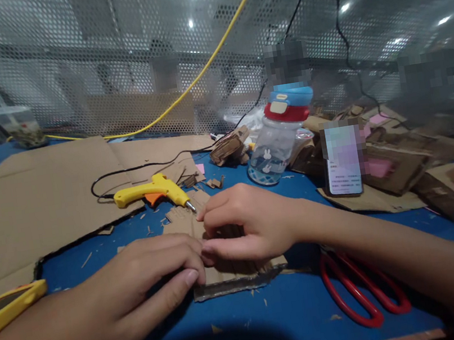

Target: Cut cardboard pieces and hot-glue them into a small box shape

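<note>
A small piece of corrugated cardboard (pixel 237 282) lies in front of me on the blue table, its near edge dark and rough. My left hand (pixel 153 280) presses on its left side, fingers together and curled, with the thumb at the near side. From the right, my right hand (pixel 252 223) rests on the same piece with bent fingers; its thumb and fingertips meet close to the left fingertips. Whatever lies under the fingertips is hidden. Just beyond the hands is a yellow glue gun (pixel 140 193) on its side, its metal nozzle near my right fingertips.
Red-handled scissors (pixel 352 293) lie partly under my right forearm. A large cardboard sheet (pixel 44 203) covers the left. Behind stand a water bottle (pixel 273 149), a phone (pixel 344 175) and a plastic cup (pixel 22 126). Cardboard scraps (pixel 405 160) fill the right. A yellow cable (pixel 211 61) crosses above.
</note>
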A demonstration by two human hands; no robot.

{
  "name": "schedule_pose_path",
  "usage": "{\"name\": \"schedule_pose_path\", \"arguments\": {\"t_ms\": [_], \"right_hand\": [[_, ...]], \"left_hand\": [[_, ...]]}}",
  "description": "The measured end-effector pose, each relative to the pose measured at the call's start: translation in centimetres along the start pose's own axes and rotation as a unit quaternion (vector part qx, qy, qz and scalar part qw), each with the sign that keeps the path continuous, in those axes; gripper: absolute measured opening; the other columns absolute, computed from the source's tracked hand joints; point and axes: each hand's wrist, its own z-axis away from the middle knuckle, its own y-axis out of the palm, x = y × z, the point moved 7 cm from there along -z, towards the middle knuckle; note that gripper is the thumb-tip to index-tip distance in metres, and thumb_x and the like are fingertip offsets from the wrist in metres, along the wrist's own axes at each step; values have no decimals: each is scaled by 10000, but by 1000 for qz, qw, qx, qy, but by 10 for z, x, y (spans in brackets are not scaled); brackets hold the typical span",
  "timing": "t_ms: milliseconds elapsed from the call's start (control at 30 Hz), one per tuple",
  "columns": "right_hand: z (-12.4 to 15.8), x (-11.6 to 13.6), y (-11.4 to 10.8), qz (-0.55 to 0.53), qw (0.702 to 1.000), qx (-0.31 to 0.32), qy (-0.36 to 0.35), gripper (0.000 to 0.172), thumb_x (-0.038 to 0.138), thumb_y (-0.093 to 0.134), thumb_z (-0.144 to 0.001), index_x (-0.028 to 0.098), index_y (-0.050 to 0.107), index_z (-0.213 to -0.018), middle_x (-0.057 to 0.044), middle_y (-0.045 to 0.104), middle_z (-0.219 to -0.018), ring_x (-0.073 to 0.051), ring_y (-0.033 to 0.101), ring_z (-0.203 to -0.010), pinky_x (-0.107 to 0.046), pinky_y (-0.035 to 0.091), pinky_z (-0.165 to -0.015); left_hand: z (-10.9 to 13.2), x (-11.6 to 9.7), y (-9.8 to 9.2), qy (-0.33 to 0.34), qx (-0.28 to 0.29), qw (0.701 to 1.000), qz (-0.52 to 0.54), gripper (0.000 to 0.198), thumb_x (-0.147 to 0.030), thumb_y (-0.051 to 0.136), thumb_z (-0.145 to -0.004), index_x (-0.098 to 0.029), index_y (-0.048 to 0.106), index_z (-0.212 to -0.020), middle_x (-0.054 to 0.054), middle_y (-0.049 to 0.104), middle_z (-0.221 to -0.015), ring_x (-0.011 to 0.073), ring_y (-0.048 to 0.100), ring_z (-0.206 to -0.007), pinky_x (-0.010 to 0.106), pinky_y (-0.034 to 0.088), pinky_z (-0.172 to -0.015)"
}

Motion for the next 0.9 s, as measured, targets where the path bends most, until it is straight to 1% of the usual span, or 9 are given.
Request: {"name": "schedule_pose_path", "arguments": {"t_ms": [100, 200, 267, 400, 467, 533, 667, 767, 900], "right_hand": [[0, 0, 0, -4, 1000, -2, 1, 349, 316, 490, -921, 153, 562, -620, -15, 517, -621, -123, 468, -621, -234, 347, -590], [0, -1, 0, -11, 1000, -4, 2, 316, 298, 498, -910, 148, 589, -647, -28, 553, -650, -128, 489, -634, -236, 358, -600], [0, -1, 0, -15, 1000, -2, 3, 315, 300, 500, -913, 146, 599, -657, -33, 564, -655, -130, 496, -638, -238, 362, -603], [0, 0, -1, -12, 1000, -6, 0, 335, 310, 505, -917, 144, 593, -640, -27, 546, -634, -131, 485, -636, -237, 357, -598], [0, 0, -1, -10, 1000, -8, -2, 336, 303, 502, -917, 145, 587, -632, -25, 537, -625, -131, 477, -634, -238, 355, -598], [0, 0, -1, -9, 1000, -7, -2, 339, 303, 488, -922, 149, 584, -636, -27, 540, -629, -133, 477, -635, -241, 358, -602], [0, -1, 0, -12, 1000, 1, 6, 331, 303, 475, -918, 151, 585, -646, -31, 548, -637, -136, 480, -632, -245, 363, -604], [0, -2, 0, -11, 1000, 4, 11, 338, 306, 472, -917, 155, 573, -633, -26, 536, -630, -133, 467, -623, -244, 361, -600], [1, -1, 0, -6, 1000, 0, 6, 333, 301, 482, -916, 153, 570, -630, -24, 527, -633, -133, 475, -636, -240, 359, -601]], "left_hand": [[-1, 3, 4, -10, 25, 998, 64, 204, -122, 419, -954, -226, 587, -904, -27, 692, -875, 99, 647, -804, 169, 519, -761], [-3, 11, 0, -42, -5, 994, 101, 152, -162, 489, -948, -223, 596, -860, -40, 688, -814, 93, 648, -736, 158, 523, -693], [-4, 15, -1, -42, -20, 994, 102, 108, -172, 550, -927, -223, 613, -855, -38, 695, -820, 96, 659, -752, 159, 528, -704], [1, 10, 3, 0, 2, 998, 61, 127, -138, 596, -907, -237, 659, -955, -7, 707, -975, 108, 675, -932, 157, 522, -836], [5, 7, 6, 6, 14, 1000, 19, 182, -152, 607, -902, -253, 671, -1039, 16, 690, -1067, 122, 671, -985, 164, 523, -863], [7, 3, 6, 13, 4, 1000, -18, 223, -155, 586, -908, -268, 677, -1078, 29, 679, -1095, 140, 668, -1000, 187, 527, -874], [7, -5, 6, 28, -32, 997, -59, 213, -134, 525, -918, -238, 707, -950, 34, 701, -1005, 139, 687, -912, 190, 535, -812], [5, -9, 11, 31, -33, 996, -81, 215, -120, 493, -920, -215, 684, -890, 27, 719, -946, 134, 696, -853, 187, 539, -757], [2, -8, 12, -7, -38, 996, -75, 213, -116, 435, -927, -208, 619, -875, -4, 705, -842, 119, 665, -742, 181, 522, -667]]}}
